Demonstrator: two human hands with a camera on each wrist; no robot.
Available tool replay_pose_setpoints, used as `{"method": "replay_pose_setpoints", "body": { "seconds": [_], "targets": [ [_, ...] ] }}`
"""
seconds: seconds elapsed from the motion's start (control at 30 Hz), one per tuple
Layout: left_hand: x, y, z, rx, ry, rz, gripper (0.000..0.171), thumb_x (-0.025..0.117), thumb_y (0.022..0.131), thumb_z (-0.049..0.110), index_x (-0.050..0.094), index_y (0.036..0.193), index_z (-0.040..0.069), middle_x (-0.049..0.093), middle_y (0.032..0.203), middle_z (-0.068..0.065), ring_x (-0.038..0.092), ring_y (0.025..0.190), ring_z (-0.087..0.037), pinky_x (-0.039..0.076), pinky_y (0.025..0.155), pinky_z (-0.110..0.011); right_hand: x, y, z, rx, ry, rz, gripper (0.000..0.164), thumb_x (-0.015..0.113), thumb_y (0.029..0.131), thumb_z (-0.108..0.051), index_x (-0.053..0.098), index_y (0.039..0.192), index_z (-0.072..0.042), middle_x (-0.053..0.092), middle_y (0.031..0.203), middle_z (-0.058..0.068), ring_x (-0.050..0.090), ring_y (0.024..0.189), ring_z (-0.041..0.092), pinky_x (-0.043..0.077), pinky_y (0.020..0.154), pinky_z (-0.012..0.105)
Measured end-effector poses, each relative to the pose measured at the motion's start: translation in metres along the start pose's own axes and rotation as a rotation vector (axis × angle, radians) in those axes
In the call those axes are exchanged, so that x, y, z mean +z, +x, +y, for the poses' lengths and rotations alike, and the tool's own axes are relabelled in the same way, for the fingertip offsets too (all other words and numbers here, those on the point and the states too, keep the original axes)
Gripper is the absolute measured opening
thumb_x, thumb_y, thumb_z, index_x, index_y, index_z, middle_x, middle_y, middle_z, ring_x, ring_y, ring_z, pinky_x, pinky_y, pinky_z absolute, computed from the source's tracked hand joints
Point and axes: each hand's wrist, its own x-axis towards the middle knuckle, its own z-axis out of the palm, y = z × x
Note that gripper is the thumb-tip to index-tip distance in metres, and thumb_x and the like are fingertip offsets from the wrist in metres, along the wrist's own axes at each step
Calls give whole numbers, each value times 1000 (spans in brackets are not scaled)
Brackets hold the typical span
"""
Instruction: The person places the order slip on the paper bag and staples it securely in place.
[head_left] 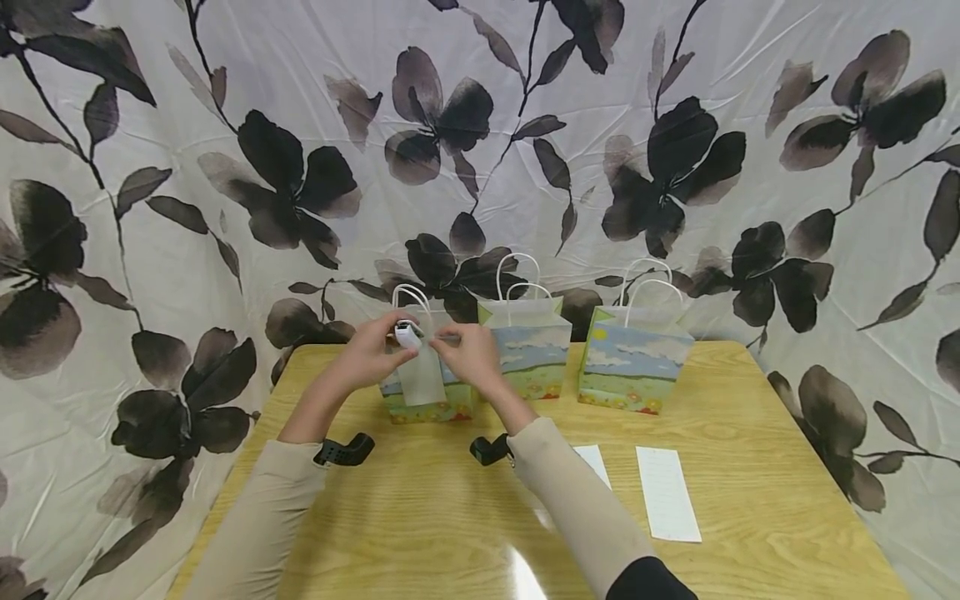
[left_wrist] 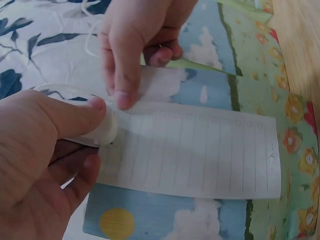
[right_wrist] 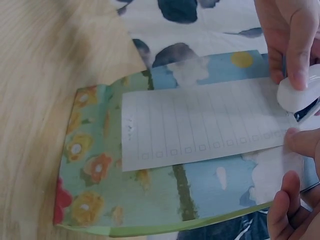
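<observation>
My left hand [head_left: 369, 352] grips a small white stapler [right_wrist: 296, 97] at the top edge of the leftmost paper gift bag [head_left: 451, 410]. A ruled checklist slip [left_wrist: 200, 155] lies against the bag's front, its end right at the stapler's mouth. My right hand [head_left: 472, 357] pinches the slip and the bag's rim between thumb and fingers, just beside the stapler. The bag bears a printed sky, a yellow sun and flowers, and has white handles [head_left: 411, 292]. Part of the stapler is hidden by my left fingers.
Two similar gift bags, one in the middle [head_left: 528, 358] and one at the right [head_left: 636, 367], stand along the table's back. Two white slips lie in front, one [head_left: 667, 493] in full view, the other [head_left: 595, 463] partly under my right sleeve. A floral cloth [head_left: 525, 192] hangs behind the wooden table [head_left: 420, 525].
</observation>
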Motion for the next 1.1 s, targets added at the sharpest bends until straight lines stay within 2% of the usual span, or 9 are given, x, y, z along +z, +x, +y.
{"method": "replay_pose_setpoints", "body": {
  "seconds": [0.17, 0.4, 0.57, 0.7, 0.83, 1.1],
  "targets": [
    [1, 4, 0, 5, 13, -37, 37, 69, 90, 2, 51, 123, 2, 61, 106, -15, 61, 91, -27, 51, 73, -40, 0, 0, 2, 4, 13, 1, 17, 74, 88, -29, 79, 97, -15, 73, 93, -3, 68, 81, 14, 51, 69, 27],
    [1, 8, 0, 31, 70, -61, 37, 67, 92, 5, 48, 123, 0, 61, 98, -13, 50, 70, -21, 43, 61, -36, 1, 1, 3, 11, -5, -2, 18, 74, 88, -31, 79, 96, -16, 73, 90, -3, 68, 79, 14, 51, 67, 27],
    [1, 11, -4, 65, 81, -59, 38, 69, 90, 4, 48, 123, -2, 62, 98, -14, 54, 73, -24, 45, 61, -37, 2, 1, 3, 13, 10, 2, 19, 73, 89, -30, 79, 97, -14, 73, 91, -3, 68, 79, 14, 51, 67, 27],
    [2, 13, -8, 75, 110, -95, 41, 70, 89, 3, 49, 124, -1, 63, 105, -16, 63, 91, -30, 52, 70, -41, 4, 1, 5, 24, 15, 3, 18, 73, 89, -30, 79, 98, -15, 73, 92, -3, 68, 79, 13, 51, 66, 26],
    [0, 14, -7, 61, 113, -125, 42, 69, 90, 4, 48, 126, 0, 62, 111, -17, 63, 102, -34, 52, 77, -44, 5, 1, 5, 17, 15, 7, 18, 74, 88, -30, 79, 97, -15, 73, 91, -3, 67, 75, 13, 51, 64, 26],
    [-6, 16, -6, 55, 67, -150, 38, 68, 91, 5, 49, 124, 1, 62, 102, -14, 61, 84, -22, 48, 65, -36, 6, 3, 5, 18, 19, -2, 20, 73, 89, -31, 78, 98, -15, 73, 92, -3, 67, 76, 13, 51, 64, 26]
  ]
}}
